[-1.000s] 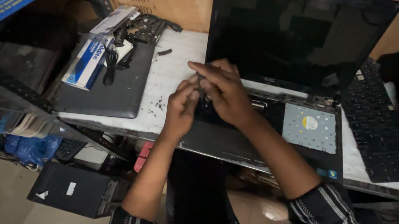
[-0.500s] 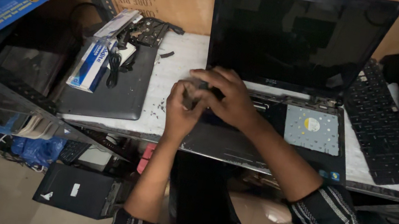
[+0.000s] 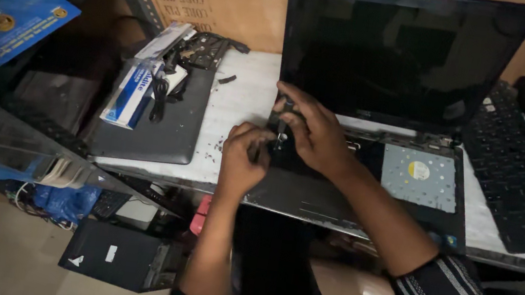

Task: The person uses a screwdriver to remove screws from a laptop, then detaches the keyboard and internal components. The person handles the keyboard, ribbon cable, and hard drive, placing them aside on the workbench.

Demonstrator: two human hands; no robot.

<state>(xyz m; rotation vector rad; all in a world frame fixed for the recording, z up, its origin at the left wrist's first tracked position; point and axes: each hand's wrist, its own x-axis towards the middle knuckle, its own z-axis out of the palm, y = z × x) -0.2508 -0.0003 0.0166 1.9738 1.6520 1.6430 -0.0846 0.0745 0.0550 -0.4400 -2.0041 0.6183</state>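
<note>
Keyboard already off the open black laptop (image 3: pixel 367 183); right hand (image 3: pixel 315 134) grips a dark slim screwdriver (image 3: pixel 281 126), left hand (image 3: pixel 241 162) curled steadying its tip; screws remain

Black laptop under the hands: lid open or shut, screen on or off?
Open and off: the black laptop has its lid raised upright behind both hands, its screen dark, with no image.

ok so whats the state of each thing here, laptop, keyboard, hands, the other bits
laptop: lid open, screen dark, keyboard taken out, inner deck exposed
loose keyboard: off the machine, lying flat at the right
right hand: closed around a screwdriver, tip down at the laptop's left corner
left hand: fingers curled beside the tip, contents hidden
second laptop: lid shut, a box and cables on top
small screws: loose on the table
</note>
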